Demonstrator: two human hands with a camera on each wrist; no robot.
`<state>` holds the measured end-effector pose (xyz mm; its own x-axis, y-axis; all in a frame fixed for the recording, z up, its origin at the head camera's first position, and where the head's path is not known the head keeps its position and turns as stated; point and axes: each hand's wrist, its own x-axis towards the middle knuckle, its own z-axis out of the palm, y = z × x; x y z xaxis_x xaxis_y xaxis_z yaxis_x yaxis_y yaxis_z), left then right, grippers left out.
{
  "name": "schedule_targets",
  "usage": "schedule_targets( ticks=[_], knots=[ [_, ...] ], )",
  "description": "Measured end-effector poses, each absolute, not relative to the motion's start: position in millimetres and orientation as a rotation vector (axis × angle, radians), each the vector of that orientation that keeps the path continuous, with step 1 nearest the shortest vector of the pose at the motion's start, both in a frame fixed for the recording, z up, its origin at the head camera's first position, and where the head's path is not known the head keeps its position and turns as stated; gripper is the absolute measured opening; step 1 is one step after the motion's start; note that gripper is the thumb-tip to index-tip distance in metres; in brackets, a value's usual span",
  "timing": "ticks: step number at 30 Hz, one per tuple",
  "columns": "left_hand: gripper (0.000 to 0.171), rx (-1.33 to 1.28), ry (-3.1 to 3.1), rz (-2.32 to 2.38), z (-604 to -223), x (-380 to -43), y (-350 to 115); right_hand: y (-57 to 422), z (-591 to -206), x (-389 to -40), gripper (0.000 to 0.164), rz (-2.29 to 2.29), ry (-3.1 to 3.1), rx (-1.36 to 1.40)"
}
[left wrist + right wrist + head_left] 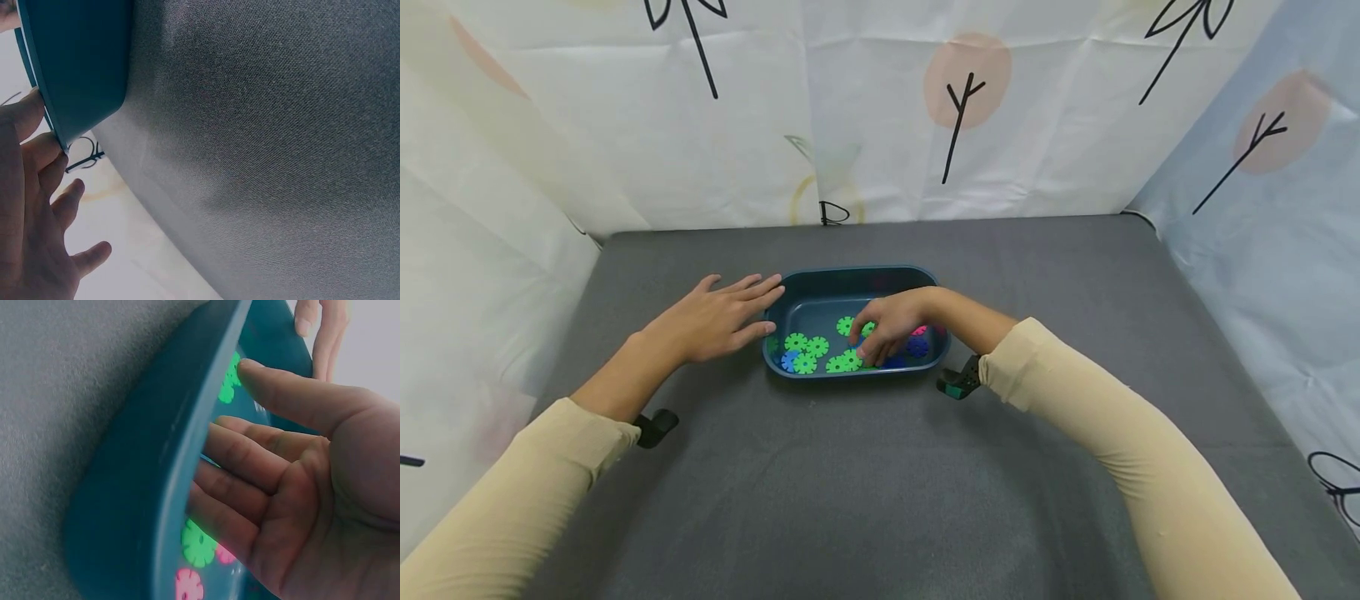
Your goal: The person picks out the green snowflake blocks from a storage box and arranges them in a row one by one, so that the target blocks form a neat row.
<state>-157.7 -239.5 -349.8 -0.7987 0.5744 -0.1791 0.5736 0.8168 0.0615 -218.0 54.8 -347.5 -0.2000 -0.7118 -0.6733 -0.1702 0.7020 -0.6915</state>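
Observation:
A dark teal oblong tub stands on the grey table with snowflake-shaped plastic discs inside. Green discs lie mostly at its left and front, beside a blue disc. A pink disc and a dark blue disc are at its right end. My left hand touches the tub's left rim, fingers spread. My right hand reaches down into the tub among the discs. In the right wrist view its palm shows bare and the thumb stands apart; the near rim hides some fingertips.
Grey cloth covers the table around the tub. Pale printed curtains rise behind it and along both sides. Each wrist wears a dark strapped device near its cuff.

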Motion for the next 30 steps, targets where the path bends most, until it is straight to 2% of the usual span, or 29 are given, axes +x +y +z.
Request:
schedule_targets(
  ticks=[30],
  knots=[
    [0.063, 0.904, 2.814, 0.011, -348, -156, -239, 52, -341, -205, 0.036, -0.635, 1.830, -0.820]
  ],
)
